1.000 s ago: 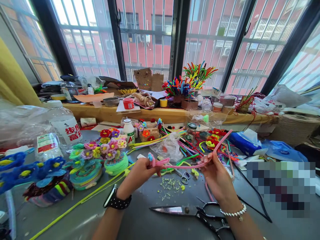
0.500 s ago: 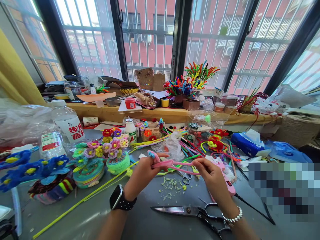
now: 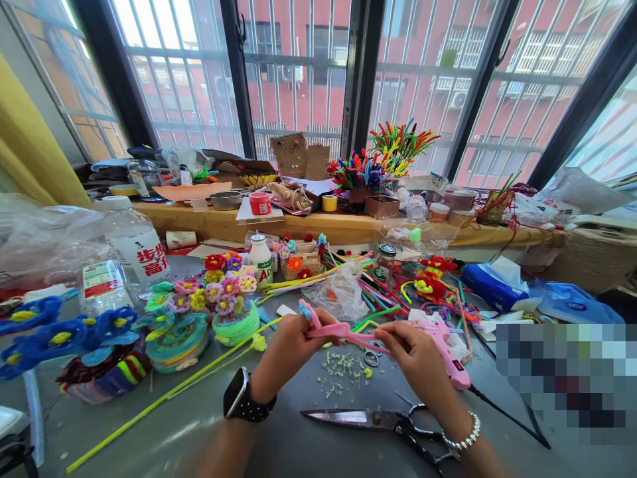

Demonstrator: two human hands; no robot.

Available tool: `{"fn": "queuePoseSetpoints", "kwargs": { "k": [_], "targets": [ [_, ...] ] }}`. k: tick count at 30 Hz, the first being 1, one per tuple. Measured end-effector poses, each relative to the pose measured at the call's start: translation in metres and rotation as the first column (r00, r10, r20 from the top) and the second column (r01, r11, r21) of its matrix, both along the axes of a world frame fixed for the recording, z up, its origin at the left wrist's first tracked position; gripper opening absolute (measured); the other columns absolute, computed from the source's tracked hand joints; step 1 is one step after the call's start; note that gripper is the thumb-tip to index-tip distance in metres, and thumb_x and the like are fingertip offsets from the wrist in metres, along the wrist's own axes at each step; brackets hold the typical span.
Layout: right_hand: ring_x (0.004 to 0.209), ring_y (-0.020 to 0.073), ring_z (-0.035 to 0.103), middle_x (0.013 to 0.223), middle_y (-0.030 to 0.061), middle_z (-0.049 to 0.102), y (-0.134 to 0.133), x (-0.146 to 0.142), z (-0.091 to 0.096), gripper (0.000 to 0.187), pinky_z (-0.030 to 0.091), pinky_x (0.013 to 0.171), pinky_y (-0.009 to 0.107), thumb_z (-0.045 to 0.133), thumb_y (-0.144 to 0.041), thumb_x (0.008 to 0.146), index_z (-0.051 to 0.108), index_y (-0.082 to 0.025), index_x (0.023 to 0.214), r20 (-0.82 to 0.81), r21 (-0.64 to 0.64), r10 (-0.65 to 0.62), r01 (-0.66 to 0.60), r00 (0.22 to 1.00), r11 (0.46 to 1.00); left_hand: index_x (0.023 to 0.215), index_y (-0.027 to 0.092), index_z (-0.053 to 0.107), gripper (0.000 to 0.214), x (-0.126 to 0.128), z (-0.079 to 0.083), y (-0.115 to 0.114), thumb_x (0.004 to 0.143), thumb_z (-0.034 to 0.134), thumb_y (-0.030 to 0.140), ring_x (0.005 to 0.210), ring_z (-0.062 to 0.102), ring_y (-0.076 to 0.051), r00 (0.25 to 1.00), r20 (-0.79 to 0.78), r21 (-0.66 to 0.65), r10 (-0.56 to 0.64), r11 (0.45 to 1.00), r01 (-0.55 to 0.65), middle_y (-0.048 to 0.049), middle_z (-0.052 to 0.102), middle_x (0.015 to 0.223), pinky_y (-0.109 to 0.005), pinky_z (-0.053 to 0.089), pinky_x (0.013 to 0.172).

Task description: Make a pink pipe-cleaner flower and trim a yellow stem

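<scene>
Head view: both your hands were up over the bench (image 3: 279, 451), apart from each other, and the pink fuzzy strip (image 3: 334, 329) spanned the gap between them.
Left hand (image 3: 304, 335): thumb and fingers were clamped on the strip's folded part, a blue bit (image 3: 304, 309) poking up above; a slack pinch could have let that fold spring loose.
Right hand (image 3: 402, 342): fingertips pinched the far end, and too hard a tug could have pulled the shape crooked.
Pink glue gun (image 3: 450, 362): it lay just beyond your right hand, contact impossible to tell; an outward swing could have knocked it, and burned you if hot.
Black cord (image 3: 480, 396): it trailed off rightward, where a snagging sleeve or arm could have dragged the gun.
Large scissors (image 3: 368, 417): handles sat by your right wrist, so a dropped forearm risked a bump.
Pale scraps (image 3: 338, 372): lowering the strip there could have picked up fluff.
</scene>
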State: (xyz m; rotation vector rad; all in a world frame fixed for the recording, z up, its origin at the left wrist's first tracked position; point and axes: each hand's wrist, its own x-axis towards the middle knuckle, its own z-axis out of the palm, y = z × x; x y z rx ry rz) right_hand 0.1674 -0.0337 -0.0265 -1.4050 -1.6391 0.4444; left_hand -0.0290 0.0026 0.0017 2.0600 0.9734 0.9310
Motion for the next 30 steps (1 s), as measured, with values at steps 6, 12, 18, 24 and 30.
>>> {"fn": "queuePoseSetpoints", "kwargs": {
  "k": [6, 12, 18, 24, 30],
  "targets": [
    [0.057, 0.0152, 0.052, 0.064, 0.0017, 0.062, -0.001, 0.000, 0.002, 0.021, 0.037, 0.049, 0.022, 0.052, -0.036, 0.073, 0.064, -0.020, 0.069, -0.120, -0.025, 0.049, -0.053, 0.992, 0.998, 0.069, 0.014, 0.055, 0.015, 0.006, -0.002, -0.005, 0.071, 0.053, 0.029, 0.062, 0.059, -0.013, 0.969, 0.245, -0.159, 0.020, 0.987, 0.020, -0.0011, 0.063, 0.064, -0.023, 0.045, 0.061],
    [0.055, 0.0149, 0.051, 0.062, 0.0016, 0.061, -0.001, 0.001, 0.003, 0.020, 0.037, 0.047, 0.022, 0.052, -0.036, 0.072, 0.064, -0.020, 0.069, -0.190, -0.070, 0.051, -0.066, 0.980, 0.995, 0.076, 0.014, 0.056, 0.013, 0.008, -0.004, -0.006, 0.070, 0.056, 0.026, 0.067, 0.061, -0.014, 0.922, 0.386, -0.261, 0.020, 0.961, 0.089, -0.0011, 0.065, 0.067, -0.024, 0.047, 0.066],
    [0.050, 0.0131, 0.047, 0.057, 0.0006, 0.057, -0.002, -0.001, 0.002, 0.022, 0.033, 0.043, 0.021, 0.051, -0.037, 0.073, 0.063, -0.020, 0.068, -0.181, -0.059, 0.043, -0.055, 0.983, 0.997, 0.071, 0.014, 0.058, 0.014, 0.007, -0.001, -0.003, 0.068, 0.056, 0.028, 0.064, 0.060, -0.014, 0.930, 0.362, -0.248, 0.056, 0.968, 0.039, -0.0006, 0.065, 0.065, -0.025, 0.046, 0.065],
    [0.048, 0.0109, 0.041, 0.067, 0.0007, 0.057, -0.004, -0.008, 0.003, 0.024, 0.029, 0.043, 0.021, 0.055, -0.037, 0.070, 0.060, -0.020, 0.086, -0.012, -0.017, 0.140, -0.140, 0.990, 0.990, 0.060, 0.015, 0.059, 0.020, 0.005, 0.000, 0.001, 0.069, 0.054, 0.033, 0.062, 0.056, -0.013, 0.939, 0.289, -0.231, 0.186, 0.966, -0.120, 0.0012, 0.061, 0.055, -0.022, 0.043, 0.059],
    [0.047, 0.0115, 0.040, 0.050, -0.0022, 0.049, -0.004, -0.011, 0.000, 0.032, 0.025, 0.044, 0.021, 0.040, -0.042, 0.079, 0.054, -0.018, 0.063, 0.187, -0.135, 0.231, -0.208, 0.955, 0.969, 0.064, 0.016, 0.060, 0.023, 0.006, -0.004, 0.003, 0.071, 0.051, 0.036, 0.060, 0.054, -0.012, 0.954, 0.232, -0.226, 0.188, 0.965, -0.135, 0.0006, 0.062, 0.058, -0.021, 0.041, 0.054]
  ]
}}
